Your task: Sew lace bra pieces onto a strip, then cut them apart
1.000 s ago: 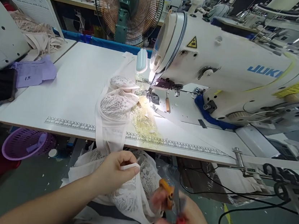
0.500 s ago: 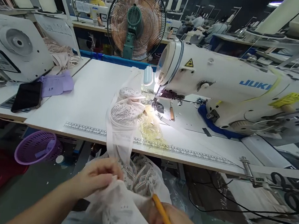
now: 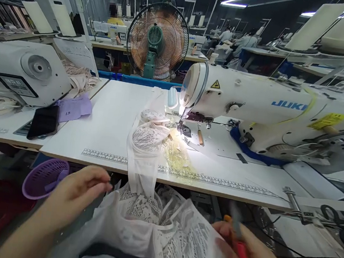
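Observation:
My left hand (image 3: 80,195) is in front of the table edge, left of the white lace bra on my lap. Its thumb and forefinger curl together in a pinch; anything between them is too small to make out. My right hand (image 3: 248,249) grips thread snips (image 3: 242,255) with red and orange handles, their blades blurred and pointing up, right of the lace. The white lace bra (image 3: 189,244) spreads over my lap, cups showing. Another pale bra (image 3: 147,136) lies on the table, its band hanging over the front edge toward my lap.
A white JUKI sewing machine (image 3: 257,99) stands at right, its lamp lighting yellow lace (image 3: 177,152). A phone (image 3: 43,122) and a purple slip (image 3: 74,108) lie at left by a second machine (image 3: 25,71). Below are a purple basket (image 3: 32,181) and cables. A fan (image 3: 154,39) stands behind.
My left hand has let go of the white fabric and moved left. My right hand has moved right with the snips, away from the cloth. The bra now lies spread on my lap.

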### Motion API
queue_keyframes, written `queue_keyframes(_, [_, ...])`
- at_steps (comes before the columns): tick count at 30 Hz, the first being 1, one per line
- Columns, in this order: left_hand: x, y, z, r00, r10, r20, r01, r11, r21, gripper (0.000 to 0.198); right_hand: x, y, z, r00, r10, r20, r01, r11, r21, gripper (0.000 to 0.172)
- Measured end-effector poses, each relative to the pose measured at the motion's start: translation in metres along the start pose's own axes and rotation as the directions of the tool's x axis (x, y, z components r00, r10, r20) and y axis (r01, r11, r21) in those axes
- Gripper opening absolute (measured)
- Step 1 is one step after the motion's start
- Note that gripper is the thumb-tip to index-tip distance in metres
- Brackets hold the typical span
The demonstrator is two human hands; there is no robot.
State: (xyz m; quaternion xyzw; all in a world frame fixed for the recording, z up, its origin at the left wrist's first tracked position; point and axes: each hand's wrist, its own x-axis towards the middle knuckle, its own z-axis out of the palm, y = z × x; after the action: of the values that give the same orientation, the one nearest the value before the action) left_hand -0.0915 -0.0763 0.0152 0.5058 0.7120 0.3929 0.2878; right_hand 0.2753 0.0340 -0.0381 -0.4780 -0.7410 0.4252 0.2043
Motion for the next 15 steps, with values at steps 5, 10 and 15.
queue_keyframes(5, [0.078, 0.006, 0.040, 0.937, 0.332, 0.111, -0.342, 0.796, 0.500, 0.027, 0.011, 0.013, 0.011, 0.993, 0.045, 0.112, -0.001, 0.929, -0.370, 0.016])
queue_keyframes(10, [0.131, 0.015, 0.050, 0.845, 0.355, 0.400, -0.532, 0.475, 0.701, 0.024, 0.016, 0.009, 0.012, 0.988, -0.039, 0.148, 0.077, 0.962, -0.262, 0.011])
queue_keyframes(15, [0.103, 0.021, 0.060, 0.755, 0.337, 0.563, -0.652, 0.487, 0.582, 0.014, 0.026, -0.014, 0.030, 0.988, -0.147, 0.038, 0.147, 0.989, 0.017, 0.027])
